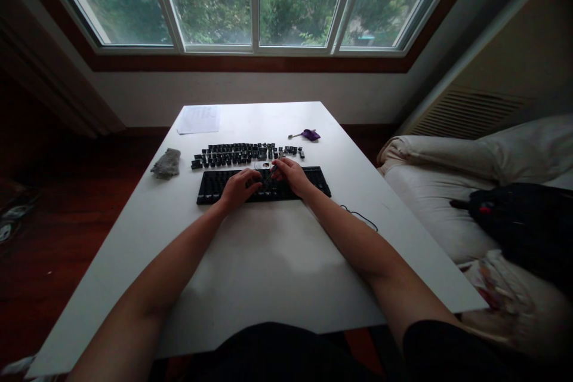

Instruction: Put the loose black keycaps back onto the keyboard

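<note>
A black keyboard (210,187) lies across the white table in front of me, with keycaps taken off at least part of it. My left hand (242,187) rests over its middle, thumb and curled fingers apart, and I make out nothing between them. Just to the right, my right hand (289,174) is closed on a thin, pointed tool (270,175) whose tip slants down toward the keys; its exact kind is too small to tell. Loose black keycaps (230,157) stand in rows behind the keyboard. A small round clear dish (262,165) sits just beyond my hands.
A grey cloth (166,164) lies crumpled at the left edge of the white table (268,262). Paper sheets (199,119) lie at the back left, a purple packet (310,135) at the back right. A black cable (360,216) trails right. Beside the table stands a cushioned sofa (421,191).
</note>
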A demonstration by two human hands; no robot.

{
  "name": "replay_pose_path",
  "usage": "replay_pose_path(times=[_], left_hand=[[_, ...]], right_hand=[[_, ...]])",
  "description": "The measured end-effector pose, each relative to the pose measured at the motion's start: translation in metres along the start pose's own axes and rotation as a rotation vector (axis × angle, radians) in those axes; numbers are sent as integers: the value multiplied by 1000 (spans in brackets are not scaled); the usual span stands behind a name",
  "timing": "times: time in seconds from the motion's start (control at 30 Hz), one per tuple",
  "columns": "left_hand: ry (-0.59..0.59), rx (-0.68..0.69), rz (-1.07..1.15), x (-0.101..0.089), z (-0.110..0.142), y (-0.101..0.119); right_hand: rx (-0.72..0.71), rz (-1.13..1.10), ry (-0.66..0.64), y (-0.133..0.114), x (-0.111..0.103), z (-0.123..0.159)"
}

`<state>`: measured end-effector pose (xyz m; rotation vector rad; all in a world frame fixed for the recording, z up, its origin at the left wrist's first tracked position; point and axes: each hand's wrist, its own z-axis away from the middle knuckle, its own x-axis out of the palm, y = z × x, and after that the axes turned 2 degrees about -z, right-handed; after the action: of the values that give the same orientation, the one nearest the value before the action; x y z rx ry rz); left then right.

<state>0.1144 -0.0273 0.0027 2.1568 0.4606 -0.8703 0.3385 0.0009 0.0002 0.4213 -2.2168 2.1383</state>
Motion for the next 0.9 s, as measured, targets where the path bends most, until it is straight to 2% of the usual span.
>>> replay_pose_path(times=[0.47,0.9], left_hand=[[48,-43,17,4,-1,-4],[61,-49,-14,3,-1,-3]], right_hand=[[14,54,-96,-4,1,4],[7,65,-95,-4,2,4]])
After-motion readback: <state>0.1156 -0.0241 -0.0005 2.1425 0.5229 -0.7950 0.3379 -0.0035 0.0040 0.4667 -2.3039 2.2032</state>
